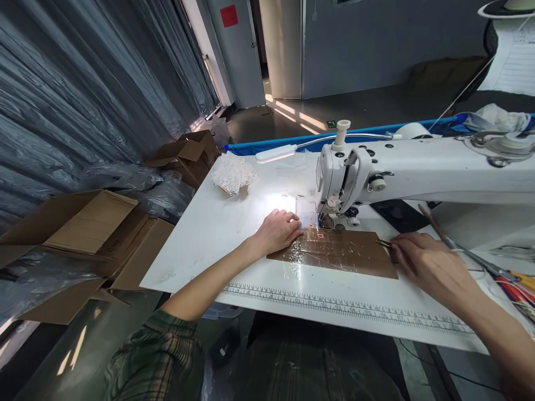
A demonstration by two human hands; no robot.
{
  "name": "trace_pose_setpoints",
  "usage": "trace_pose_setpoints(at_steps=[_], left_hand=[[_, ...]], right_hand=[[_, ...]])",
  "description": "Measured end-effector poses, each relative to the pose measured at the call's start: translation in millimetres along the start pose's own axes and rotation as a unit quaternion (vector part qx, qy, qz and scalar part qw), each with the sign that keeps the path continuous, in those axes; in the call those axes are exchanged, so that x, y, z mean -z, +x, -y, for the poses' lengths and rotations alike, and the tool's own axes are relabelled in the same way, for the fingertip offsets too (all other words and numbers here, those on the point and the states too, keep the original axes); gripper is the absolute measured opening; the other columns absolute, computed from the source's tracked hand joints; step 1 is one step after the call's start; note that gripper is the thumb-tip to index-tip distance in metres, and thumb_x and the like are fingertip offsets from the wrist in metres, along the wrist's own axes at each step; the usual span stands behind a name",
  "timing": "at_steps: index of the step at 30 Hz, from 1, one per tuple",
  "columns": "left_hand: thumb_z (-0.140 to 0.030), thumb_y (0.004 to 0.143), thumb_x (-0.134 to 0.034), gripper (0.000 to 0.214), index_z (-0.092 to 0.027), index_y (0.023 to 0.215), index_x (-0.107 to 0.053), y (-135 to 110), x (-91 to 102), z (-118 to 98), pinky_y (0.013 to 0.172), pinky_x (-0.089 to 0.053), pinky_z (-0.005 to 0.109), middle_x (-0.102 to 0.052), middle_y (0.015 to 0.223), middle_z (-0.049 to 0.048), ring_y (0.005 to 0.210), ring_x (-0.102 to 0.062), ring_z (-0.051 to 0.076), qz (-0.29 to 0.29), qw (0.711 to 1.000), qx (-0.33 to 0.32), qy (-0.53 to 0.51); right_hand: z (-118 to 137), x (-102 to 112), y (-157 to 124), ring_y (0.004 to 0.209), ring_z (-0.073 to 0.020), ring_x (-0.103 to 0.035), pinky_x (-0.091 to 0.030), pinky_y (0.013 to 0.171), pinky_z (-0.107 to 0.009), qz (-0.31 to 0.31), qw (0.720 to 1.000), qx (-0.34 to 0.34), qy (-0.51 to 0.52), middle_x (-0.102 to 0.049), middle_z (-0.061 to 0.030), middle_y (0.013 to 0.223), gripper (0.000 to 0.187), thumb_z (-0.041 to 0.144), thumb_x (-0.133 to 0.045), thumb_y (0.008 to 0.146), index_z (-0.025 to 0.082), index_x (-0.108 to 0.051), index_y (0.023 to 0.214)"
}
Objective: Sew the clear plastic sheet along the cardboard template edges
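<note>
A brown cardboard sheet point(346, 253) covered in shiny clear film lies on the white table point(217, 234) under the needle of a white sewing machine point(401, 170). My left hand point(278, 229) rests flat on the sheet's left end, fingers stretched toward the presser foot. My right hand point(426, 262) sits at the sheet's right end, fingers pinched on thin metal tweezers point(383, 243) whose tips point at the sheet. Small red marks show on the sheet near the needle.
A bundle of white labels point(233, 174) lies at the table's back left. A gooseneck lamp point(278, 153) lights the work area. Open cardboard boxes point(87, 234) stand on the floor to the left. Scissors and coloured tools point(501, 273) lie at the right. A printed ruler runs along the table's front edge.
</note>
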State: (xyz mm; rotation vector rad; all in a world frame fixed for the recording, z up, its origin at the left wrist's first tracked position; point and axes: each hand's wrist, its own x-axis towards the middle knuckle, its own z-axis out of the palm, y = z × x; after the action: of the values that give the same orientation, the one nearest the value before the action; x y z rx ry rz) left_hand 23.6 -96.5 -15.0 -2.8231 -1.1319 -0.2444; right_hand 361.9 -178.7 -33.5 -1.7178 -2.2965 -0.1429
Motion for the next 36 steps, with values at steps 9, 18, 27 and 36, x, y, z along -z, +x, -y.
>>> trace_pose_setpoints(at_steps=[9, 18, 27, 36], left_hand=[[-0.027, 0.098, -0.054, 0.016, -0.015, 0.102, -0.064, 2.5, 1.7, -9.4, 0.081, -0.048, 0.034, -0.065, 0.116, 0.0088, 0.100, -0.062, 0.020, -0.024, 0.997, -0.029, -0.062], [-0.020, 0.099, -0.045, 0.023, -0.015, 0.094, -0.066, 26.5, -22.6, -5.3, 0.073, -0.051, 0.029, -0.067, 0.097, 0.0070, 0.086, -0.065, 0.017, -0.033, 0.998, -0.038, -0.039], [-0.017, 0.099, -0.036, 0.030, -0.012, 0.087, -0.063, 7.2, -19.0, 7.8, 0.061, -0.047, 0.030, -0.067, 0.087, 0.0096, 0.073, -0.060, 0.018, -0.048, 0.999, -0.007, -0.004], [-0.022, 0.099, -0.044, 0.024, -0.016, 0.088, -0.064, -3.8, -27.9, 1.6, 0.073, -0.052, 0.031, -0.070, 0.103, 0.0063, 0.084, -0.065, 0.016, -0.144, 0.988, 0.000, -0.059]], right_hand=[[37.0, -4.8, 2.4, 0.059, -0.0217, -0.065, -0.055, 0.062, -0.036, 0.120, 0.867, -0.171, 0.452, -0.068, -0.0059, 0.071, 0.031, 0.053, -0.037, 0.097, 0.024, -0.050, 0.093], [68.0, -1.4, 12.0, 0.068, -0.0191, -0.063, -0.051, 0.061, -0.031, 0.116, 0.917, -0.075, 0.375, -0.069, -0.0042, 0.083, 0.029, 0.048, -0.039, 0.097, 0.023, -0.055, 0.098], [79.4, -11.7, 12.2, 0.105, -0.0243, -0.066, -0.053, 0.088, -0.038, 0.074, 0.954, 0.009, 0.292, -0.068, -0.0105, 0.119, 0.042, 0.037, -0.036, 0.098, 0.020, -0.058, 0.129], [130.4, -19.0, 54.1, 0.071, -0.0243, -0.066, -0.048, 0.051, -0.033, 0.079, 0.996, -0.011, -0.041, -0.061, -0.0212, 0.121, 0.048, 0.025, -0.029, 0.098, 0.013, -0.047, 0.142]])
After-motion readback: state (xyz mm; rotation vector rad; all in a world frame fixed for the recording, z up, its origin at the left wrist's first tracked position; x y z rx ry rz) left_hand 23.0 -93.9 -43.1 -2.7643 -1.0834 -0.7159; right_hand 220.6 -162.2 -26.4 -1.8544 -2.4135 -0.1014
